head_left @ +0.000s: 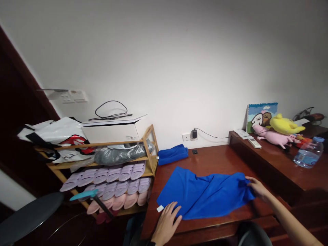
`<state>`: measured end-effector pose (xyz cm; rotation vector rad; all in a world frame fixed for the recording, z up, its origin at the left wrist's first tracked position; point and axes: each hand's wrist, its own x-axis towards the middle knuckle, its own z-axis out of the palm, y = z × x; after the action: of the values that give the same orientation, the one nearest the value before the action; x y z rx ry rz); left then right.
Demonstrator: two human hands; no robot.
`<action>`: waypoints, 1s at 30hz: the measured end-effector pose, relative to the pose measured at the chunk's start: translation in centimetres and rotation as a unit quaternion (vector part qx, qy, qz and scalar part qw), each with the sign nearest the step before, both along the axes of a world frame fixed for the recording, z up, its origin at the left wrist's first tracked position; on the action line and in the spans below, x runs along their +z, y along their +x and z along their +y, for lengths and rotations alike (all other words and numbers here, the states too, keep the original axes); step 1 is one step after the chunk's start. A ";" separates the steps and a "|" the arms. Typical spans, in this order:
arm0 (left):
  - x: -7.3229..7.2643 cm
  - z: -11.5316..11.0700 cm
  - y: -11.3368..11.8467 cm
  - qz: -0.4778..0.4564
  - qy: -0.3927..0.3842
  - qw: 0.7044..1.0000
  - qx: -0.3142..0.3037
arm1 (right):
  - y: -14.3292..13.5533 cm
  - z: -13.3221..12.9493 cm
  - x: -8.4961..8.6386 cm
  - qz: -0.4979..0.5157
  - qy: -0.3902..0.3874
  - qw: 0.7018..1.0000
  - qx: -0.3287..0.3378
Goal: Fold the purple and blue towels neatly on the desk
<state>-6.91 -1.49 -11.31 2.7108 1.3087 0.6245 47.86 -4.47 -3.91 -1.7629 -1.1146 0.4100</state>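
A blue cloth [205, 196] lies spread and wrinkled over the brown wooden desk, with a small white tag at its lower left corner. My left hand [166, 220] rests beside that tag, fingers spread flat at the cloth's near left edge. At the opposite end, my right hand [257, 188] has the bunched right edge of the cloth pinched between thumb and fingers; part of the grip is hidden in the folds. Behind it, a second blue cloth [173, 154] sits folded against the wall.
To the left stands a wooden rack [150, 150] with purple slippers [114, 174], pink slippers [130, 200] and a white box [112, 131]. A raised desk section [276, 167] on the right bears plush toys [275, 136], a remote [254, 143] and a water bottle [309, 153].
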 end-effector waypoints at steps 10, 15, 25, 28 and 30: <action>-1.8 -0.5 -0.8 -0.004 0.037 0.986 0.165 | 3.5 -4.2 -1.2 -0.041 -0.147 0.987 0.055; -0.9 5.0 -2.8 0.003 0.061 0.985 0.164 | 2.4 -5.6 -5.9 -0.307 -0.227 0.924 -0.027; -3.4 10.3 -3.7 0.105 -0.040 0.972 0.206 | -12.8 4.3 -9.1 -0.336 -0.210 0.902 0.173; -3.3 10.2 -4.4 0.107 -0.022 0.969 0.220 | -13.7 5.5 -10.5 -0.347 -0.234 0.894 0.162; -2.9 10.5 -4.7 0.108 -0.006 0.968 0.228 | -13.6 5.9 -10.9 -0.351 -0.239 0.891 0.163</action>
<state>-11.57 9.03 -14.21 2.5306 2.0096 0.3457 34.22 1.38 -14.84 -2.2427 -1.9733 0.2543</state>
